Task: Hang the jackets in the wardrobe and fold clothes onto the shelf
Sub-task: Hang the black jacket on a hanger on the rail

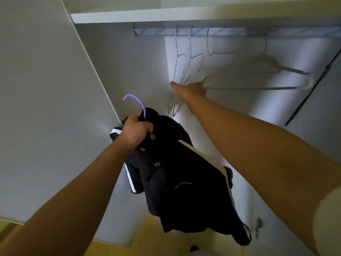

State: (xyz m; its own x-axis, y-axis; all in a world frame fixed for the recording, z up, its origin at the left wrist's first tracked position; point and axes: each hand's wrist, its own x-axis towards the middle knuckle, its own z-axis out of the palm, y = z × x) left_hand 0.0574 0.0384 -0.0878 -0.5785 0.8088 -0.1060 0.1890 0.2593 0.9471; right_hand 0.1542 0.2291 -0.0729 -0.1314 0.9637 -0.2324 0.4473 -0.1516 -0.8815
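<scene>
A dark navy jacket (184, 182) with white stripes and snap buttons hangs on a purple hanger (136, 102). My left hand (136, 132) is shut on the hanger's neck and the jacket collar, below the rail. The wardrobe rail (230, 31) runs under the shelf (166, 15) at the top. Several empty wire hangers (186, 58) dangle from the rail. My right hand (190, 90) reaches into the wardrobe and grips the lower ends of these hangers, pushed together. One grey hanger (267, 78) swings out blurred to the right.
The wardrobe's white side panel (46, 108) stands on the left, its back wall (129, 71) behind the hangers. A dark strap or rod (313, 85) slants down at the right. Yellow floor (147, 237) shows below, with a small dark item (194, 248) lying on it.
</scene>
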